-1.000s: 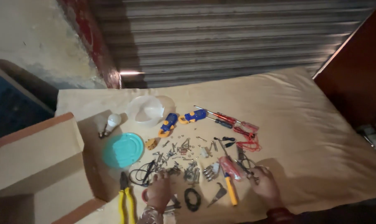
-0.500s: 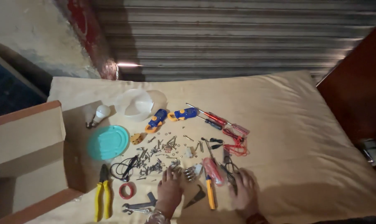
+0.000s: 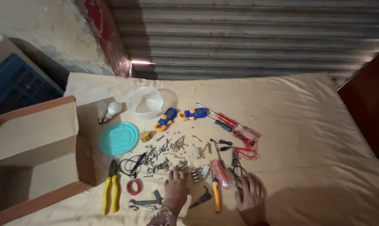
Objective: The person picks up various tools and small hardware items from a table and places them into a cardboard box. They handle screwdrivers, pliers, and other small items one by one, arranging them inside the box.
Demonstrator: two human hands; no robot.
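Left hand lies flat, fingers spread, holding nothing; fingertips touch the near edge of a scatter of screws and nuts at mid-cloth. Right hand also flat and empty, fingers over dark scissors, just right of a yellow-handled tool. Near the left hand: red tape ring, spanners, yellow pliers. All on a tan cloth.
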